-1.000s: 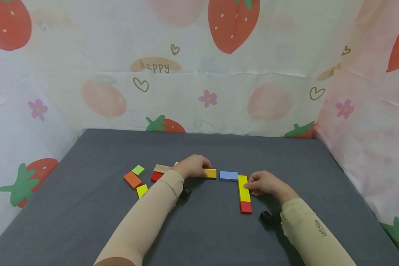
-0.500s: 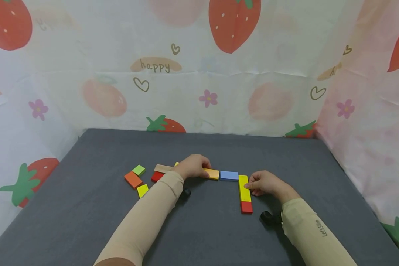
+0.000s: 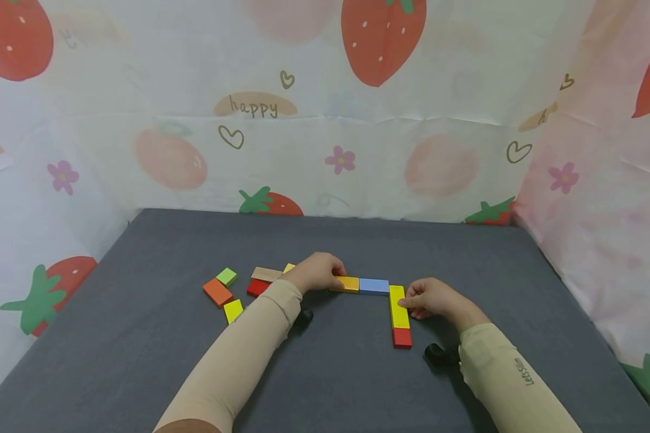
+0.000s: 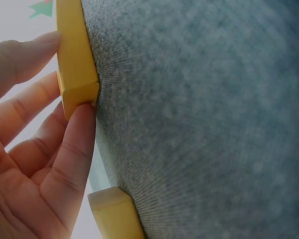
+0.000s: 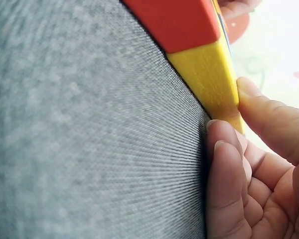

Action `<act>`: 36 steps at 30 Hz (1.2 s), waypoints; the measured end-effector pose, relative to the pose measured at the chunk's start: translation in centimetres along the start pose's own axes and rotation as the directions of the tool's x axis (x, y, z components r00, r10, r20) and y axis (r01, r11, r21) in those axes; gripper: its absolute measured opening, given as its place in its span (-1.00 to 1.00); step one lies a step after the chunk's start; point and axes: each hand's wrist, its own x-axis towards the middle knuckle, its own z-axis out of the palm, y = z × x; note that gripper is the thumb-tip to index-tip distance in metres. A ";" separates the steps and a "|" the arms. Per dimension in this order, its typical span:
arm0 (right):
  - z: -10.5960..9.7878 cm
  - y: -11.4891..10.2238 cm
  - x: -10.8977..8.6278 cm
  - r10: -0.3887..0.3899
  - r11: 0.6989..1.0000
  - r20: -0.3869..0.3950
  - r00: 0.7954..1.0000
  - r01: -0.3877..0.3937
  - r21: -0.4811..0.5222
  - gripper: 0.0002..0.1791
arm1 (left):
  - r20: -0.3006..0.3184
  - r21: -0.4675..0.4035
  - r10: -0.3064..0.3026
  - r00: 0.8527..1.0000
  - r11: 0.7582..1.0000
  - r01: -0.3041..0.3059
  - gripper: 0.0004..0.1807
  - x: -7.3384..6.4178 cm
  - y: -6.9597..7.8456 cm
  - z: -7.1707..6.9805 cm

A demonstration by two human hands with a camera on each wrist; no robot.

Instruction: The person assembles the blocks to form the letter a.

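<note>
My left hand (image 3: pixel 316 272) holds an orange-yellow wooden block (image 3: pixel 348 284) by its left part, thumb on one face and a finger at its end. The block's right end meets a blue block (image 3: pixel 374 287). My right hand (image 3: pixel 432 297) grips the right side of a long yellow block (image 3: pixel 398 308), thumb (image 5: pixel 269 117) on its top and curled fingers against its side. This block lies lengthwise, its far end beside the blue block's right end. A red block (image 3: pixel 402 338) adjoins its near end, so the row forms a corner.
Left of my left hand lie loose blocks: tan (image 3: pixel 266 274), red (image 3: pixel 257 287), light green (image 3: pixel 227 276), orange (image 3: pixel 218 293) and yellow (image 3: pixel 233 310). Another yellow block (image 3: pixel 289 267) is partly hidden behind the hand. Grey cloth (image 3: pixel 325 373) covers the table, with a printed curtain behind.
The orange-yellow block in my left hand has slid right, closing the gap to the blue block. My right hand stays on the long yellow block.
</note>
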 end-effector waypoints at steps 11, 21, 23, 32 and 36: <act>-0.1 0.0 -0.1 -0.003 1.000 0.008 1.000 0.003 -0.003 -0.75 | 0.011 -0.016 -0.011 1.000 1.000 0.011 -0.88 -0.2 0.2 0.0; 0.0 0.1 0.0 -0.026 1.000 0.015 1.000 0.025 0.013 -0.77 | 0.026 -0.017 0.002 1.000 1.000 -0.001 -0.86 -0.1 0.3 0.1; 0.0 0.2 0.0 -0.031 0.999 0.017 0.999 0.031 0.018 -0.78 | 0.026 -0.030 0.001 1.000 1.000 0.000 -0.86 -0.2 0.2 0.1; -0.1 0.2 0.0 -0.025 1.000 0.013 1.000 0.024 0.008 -0.77 | -0.008 -0.086 -0.027 1.000 0.996 0.026 -0.77 -1.4 -0.6 -1.1; 0.0 0.1 0.0 -0.024 1.000 0.008 1.000 0.024 0.002 -0.77 | -0.025 -0.120 -0.054 0.998 0.992 0.050 -0.70 -2.2 -1.3 -2.0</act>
